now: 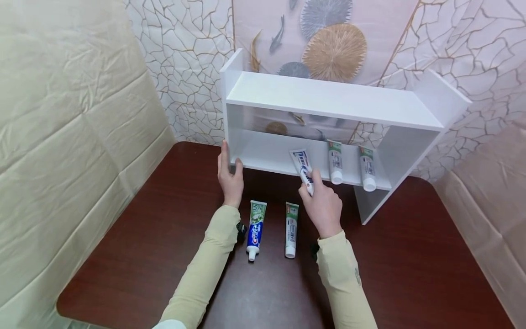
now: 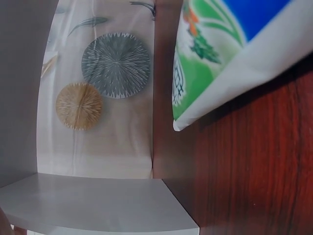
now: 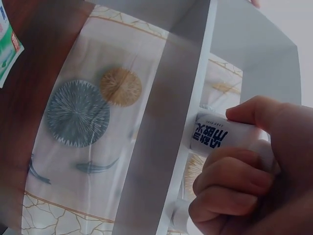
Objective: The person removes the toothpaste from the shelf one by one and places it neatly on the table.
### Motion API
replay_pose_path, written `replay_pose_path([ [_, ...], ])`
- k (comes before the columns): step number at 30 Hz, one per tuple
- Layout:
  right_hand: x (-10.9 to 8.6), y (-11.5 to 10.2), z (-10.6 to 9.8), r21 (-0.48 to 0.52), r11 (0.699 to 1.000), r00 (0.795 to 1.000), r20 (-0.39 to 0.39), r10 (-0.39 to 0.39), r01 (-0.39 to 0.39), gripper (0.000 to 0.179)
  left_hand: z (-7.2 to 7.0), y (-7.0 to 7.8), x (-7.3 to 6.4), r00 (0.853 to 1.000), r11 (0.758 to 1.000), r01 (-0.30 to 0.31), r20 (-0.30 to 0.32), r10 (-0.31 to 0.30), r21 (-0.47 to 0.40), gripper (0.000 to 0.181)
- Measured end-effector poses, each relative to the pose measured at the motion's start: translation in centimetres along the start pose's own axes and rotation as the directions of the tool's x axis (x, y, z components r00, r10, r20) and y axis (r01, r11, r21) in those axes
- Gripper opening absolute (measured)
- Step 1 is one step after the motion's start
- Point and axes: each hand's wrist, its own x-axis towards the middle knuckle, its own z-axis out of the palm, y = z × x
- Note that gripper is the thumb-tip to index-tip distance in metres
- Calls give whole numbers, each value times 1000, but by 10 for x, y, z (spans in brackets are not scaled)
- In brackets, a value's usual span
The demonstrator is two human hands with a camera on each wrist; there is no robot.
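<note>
My right hand (image 1: 325, 208) pinches a white and blue toothpaste tube (image 1: 302, 162) by its cap end. The tube's flat end overlaps the lower board of a white shelf (image 1: 263, 148). In the right wrist view, thumb and curled fingers hold this tube (image 3: 220, 133) beside the shelf board. At the shelf's left side panel, my left hand (image 1: 232, 183) has its fingers along the outside and thumb on the front, gripping the edge. Two green and white toothpaste tubes (image 1: 335, 160) (image 1: 367, 167) lie on the lower board, caps forward.
On the brown table (image 1: 135, 237), between the forearms, lie a green and blue toothpaste tube (image 1: 255, 228) and a green and white one (image 1: 291, 230). The shelf's upper board (image 1: 328, 98) spans above the lower one. Patterned cloth (image 1: 185, 68) hangs behind.
</note>
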Motion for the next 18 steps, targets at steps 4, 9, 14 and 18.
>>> replay_pose_path([
  [4, -5, 0, -2, 3, 1000, 1000, -8, 0, 0, 23, -2, 9, 0, 1000, 1000, 0, -22, -1, -7, 57],
  [9, -11, 2, -3, 3, 1000, 1000, -17, -3, 3, 25, -1, 9, -1, 999, 1000, 7, -37, -7, -10, 57],
  [14, -18, 4, -5, 13, 1000, 1000, 1, 13, -13, 27, 0, 8, -1, 999, 1000, 9, -34, -9, -5, 57],
  [18, -26, 4, -7, 19, 1000, 1000, 4, 20, -20, 27, 1, 9, -2, 999, 1000, 18, -34, -17, 5, 57],
])
